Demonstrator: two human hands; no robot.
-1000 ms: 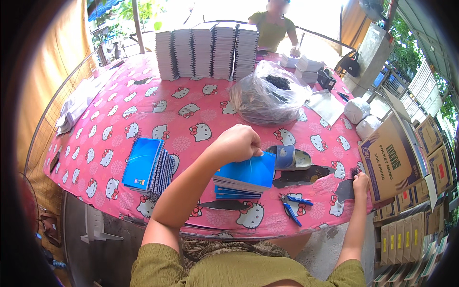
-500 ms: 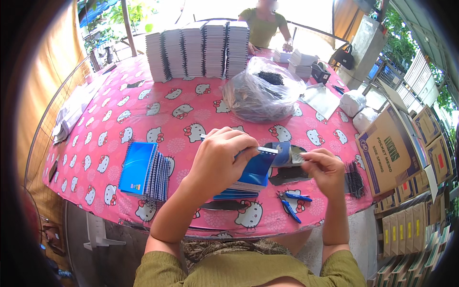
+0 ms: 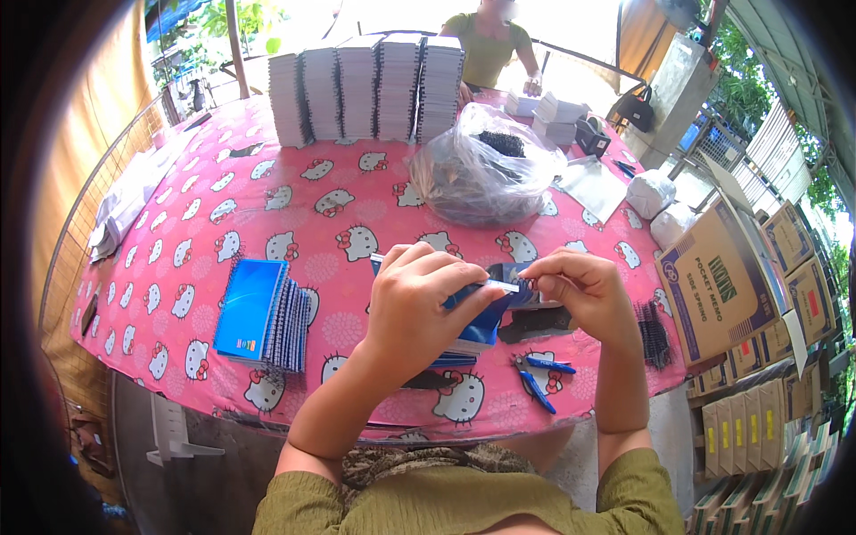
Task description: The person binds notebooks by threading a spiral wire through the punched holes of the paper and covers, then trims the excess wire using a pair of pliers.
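Left hand (image 3: 415,308) curled shut around a blue-covered notebook (image 3: 486,312), lifted just above the near middle of the table (image 3: 294,192). Right hand (image 3: 580,294) pinched on the right end of the same notebook, thumb and fingertips closed at its upper edge beside a thin pale strip; what the fingertips grip there, too small to tell. Under the notebook, a low pile of more blue notebooks (image 3: 450,357) lying flat. Just right of the pile, a dark flat piece (image 3: 535,323), and near the table's front edge, blue-handled pliers (image 3: 539,379). Further right, at the edge, a bunch of black spiral coils (image 3: 654,334).

To the left, apart from the hands, a stack of blue spiral-bound notebooks (image 3: 259,312), spines turned right. Pink tablecloth (image 3: 178,285) printed with white cartoon cat heads. In the middle, a clear plastic bag (image 3: 481,169) holding dark coils. At the far edge, a row of tall white spiral-bound stacks (image 3: 366,85), standing side by side. Small white boxes (image 3: 548,116) behind the bag, two white wrapped bundles (image 3: 655,201) at the right edge.

Right of the table, a large brown cardboard carton (image 3: 718,285) with dark green print on its face, more brown cartons (image 3: 802,267) behind it, some with red marks, and below them a row of narrow cartons (image 3: 758,423) bearing yellow labels. Beyond the far side, another person in a green top (image 3: 486,49).
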